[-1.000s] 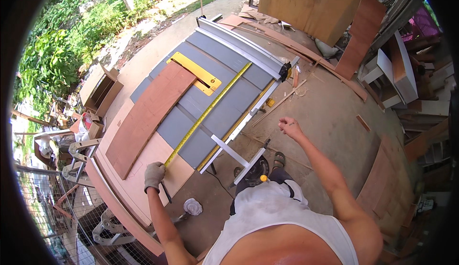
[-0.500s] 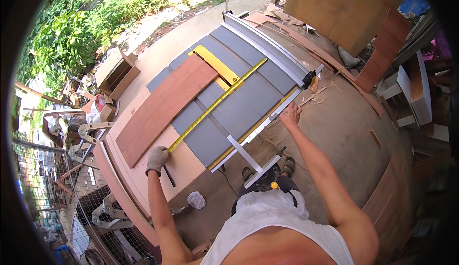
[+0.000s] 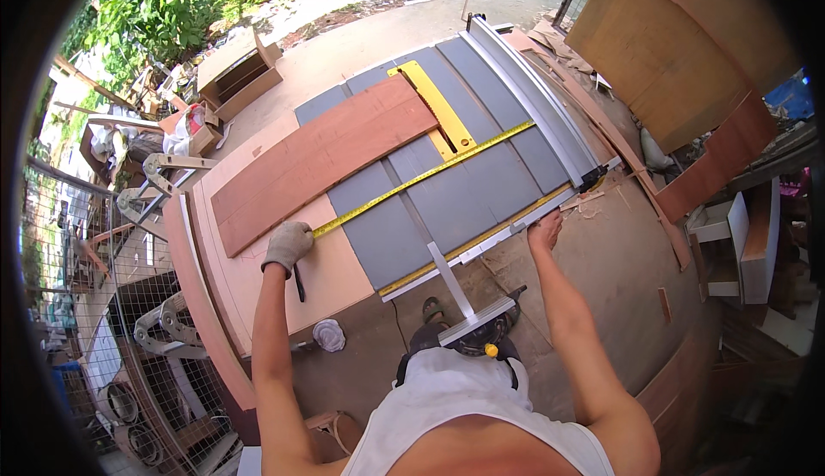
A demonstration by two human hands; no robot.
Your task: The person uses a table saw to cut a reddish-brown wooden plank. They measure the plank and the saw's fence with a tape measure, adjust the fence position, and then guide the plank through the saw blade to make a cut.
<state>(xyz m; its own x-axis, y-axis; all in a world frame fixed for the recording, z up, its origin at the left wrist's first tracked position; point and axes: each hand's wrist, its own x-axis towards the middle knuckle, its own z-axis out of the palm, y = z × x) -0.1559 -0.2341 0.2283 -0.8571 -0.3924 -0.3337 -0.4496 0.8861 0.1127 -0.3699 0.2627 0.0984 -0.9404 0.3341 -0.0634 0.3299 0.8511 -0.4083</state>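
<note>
My left hand, in a grey work glove, is closed around the near-left end of a yellow tape measure. The blade stretches diagonally across the grey table saw top, its far end close to the saw's fence. A thin dark strip shows just below the glove; whether the hand holds it, I cannot tell. My bare right hand has its fingers curled at the saw's front rail. A reddish-brown board lies left of the tape, its right end by the yellow insert plate.
A pale wooden side table adjoins the saw on the left. A T-shaped metal guide juts toward my body. Wire mesh stands at far left. Wood strips and a large plywood sheet are at right.
My view has shifted, so the saw appears turned and farther right. My right hand has come up against the front rail. The left hand keeps its hold on the tape.
</note>
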